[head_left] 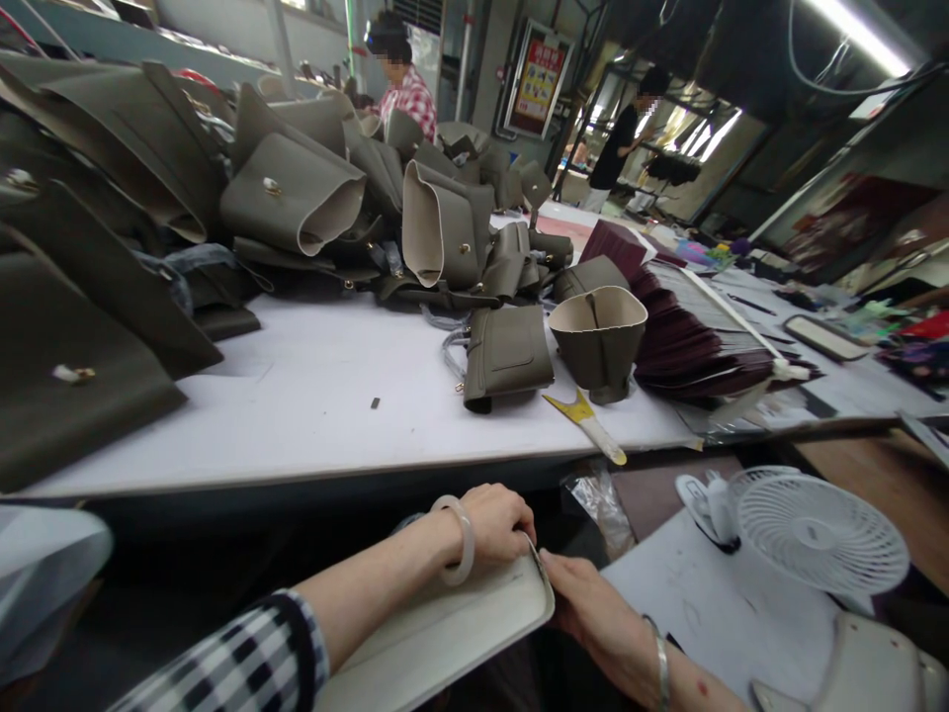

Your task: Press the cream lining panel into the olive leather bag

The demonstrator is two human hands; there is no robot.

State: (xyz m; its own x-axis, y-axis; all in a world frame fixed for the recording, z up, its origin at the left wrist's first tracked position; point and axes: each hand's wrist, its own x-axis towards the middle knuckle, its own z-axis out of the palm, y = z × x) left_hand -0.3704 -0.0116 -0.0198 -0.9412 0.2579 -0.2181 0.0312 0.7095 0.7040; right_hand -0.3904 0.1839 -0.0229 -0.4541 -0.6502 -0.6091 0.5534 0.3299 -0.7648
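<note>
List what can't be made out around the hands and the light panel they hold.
- Light panel, head view: its lower part is cut off by the bottom edge and covered by the left forearm.
- Left hand: fingertips curl out of sight over the panel's corner.
- Right hand: its underside is hidden; how it grips cannot be told.

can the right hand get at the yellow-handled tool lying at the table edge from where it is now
Probably yes. The right hand grips the pale panel below the table; the yellow-handled tool lies near the front edge above it with nothing between.
</note>
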